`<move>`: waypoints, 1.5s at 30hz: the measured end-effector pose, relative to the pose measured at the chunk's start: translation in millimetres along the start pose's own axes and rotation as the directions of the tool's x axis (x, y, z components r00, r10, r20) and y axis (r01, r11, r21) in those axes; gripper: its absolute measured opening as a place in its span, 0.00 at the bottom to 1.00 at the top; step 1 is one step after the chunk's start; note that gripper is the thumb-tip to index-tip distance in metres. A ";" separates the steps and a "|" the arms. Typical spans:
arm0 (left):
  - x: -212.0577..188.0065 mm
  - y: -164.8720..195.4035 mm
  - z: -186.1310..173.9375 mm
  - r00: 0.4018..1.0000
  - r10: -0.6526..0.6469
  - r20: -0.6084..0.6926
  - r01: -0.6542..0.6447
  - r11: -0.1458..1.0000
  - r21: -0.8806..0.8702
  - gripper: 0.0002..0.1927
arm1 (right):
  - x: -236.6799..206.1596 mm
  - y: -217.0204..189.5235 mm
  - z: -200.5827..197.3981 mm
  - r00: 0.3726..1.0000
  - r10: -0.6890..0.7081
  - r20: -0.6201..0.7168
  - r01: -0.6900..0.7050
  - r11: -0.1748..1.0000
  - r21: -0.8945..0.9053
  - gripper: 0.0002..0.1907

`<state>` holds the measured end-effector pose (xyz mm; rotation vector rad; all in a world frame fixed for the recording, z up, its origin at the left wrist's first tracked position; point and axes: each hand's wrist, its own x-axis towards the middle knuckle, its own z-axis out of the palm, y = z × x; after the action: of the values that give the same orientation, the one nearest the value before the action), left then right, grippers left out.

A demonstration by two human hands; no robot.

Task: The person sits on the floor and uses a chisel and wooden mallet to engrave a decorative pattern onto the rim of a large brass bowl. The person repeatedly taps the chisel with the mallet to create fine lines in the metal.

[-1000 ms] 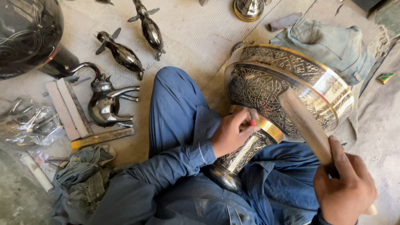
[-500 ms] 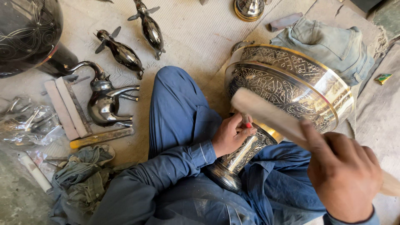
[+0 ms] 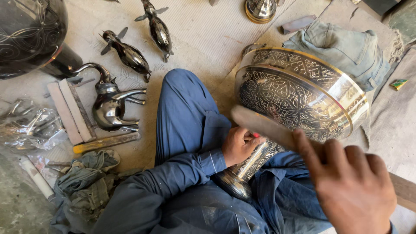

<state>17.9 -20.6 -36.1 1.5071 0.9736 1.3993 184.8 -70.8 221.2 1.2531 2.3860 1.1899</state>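
Silver goblet [image 3: 299, 93] with floral engraving and gold rim; blue trousers [image 3: 182, 117].

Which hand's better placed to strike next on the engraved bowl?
Right, probably. The right hand holds the wooden mallet raised over the engraved bowl; the left hand is busy gripping a tool against the bowl's stem.

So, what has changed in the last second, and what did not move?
The right hand has swung the flat wooden stick down and leftward, from beside the engraved metal bowl to across its lower side, near the left hand. The left hand stays on the bowl's stem. The bowl and the metal figures on the floor have not moved.
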 end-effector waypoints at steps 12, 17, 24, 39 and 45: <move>-17.3 -34.3 3.1 0.977 0.207 -0.045 -0.184 0.935 0.303 0.18 | -18.3 -4.3 9.2 0.966 0.091 -0.242 -0.030 0.969 0.247 0.25; -18.5 -44.7 2.1 0.978 0.210 0.009 -0.202 0.931 0.303 0.21 | -22.0 -1.6 8.0 0.988 -0.049 -0.149 0.057 0.997 0.051 0.26; -17.0 -40.3 -0.7 0.983 0.170 0.066 -0.180 0.956 0.231 0.13 | -26.4 -0.5 6.8 0.981 -0.092 -0.169 0.087 0.995 -0.039 0.27; -9.1 -15.5 -5.1 0.993 0.114 -0.032 -0.111 0.991 0.075 0.17 | -53.1 1.9 26.4 0.996 0.057 -0.074 -0.048 0.991 0.121 0.28; 16.8 2.5 -9.3 0.999 -0.053 -0.014 0.049 0.982 -0.182 0.18 | -52.8 4.9 50.4 0.973 0.231 -0.013 -0.228 0.967 0.114 0.31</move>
<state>9.9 -5.1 -27.8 1.3274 0.8646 1.4275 245.7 -80.9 182.0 1.5964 2.4075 1.1511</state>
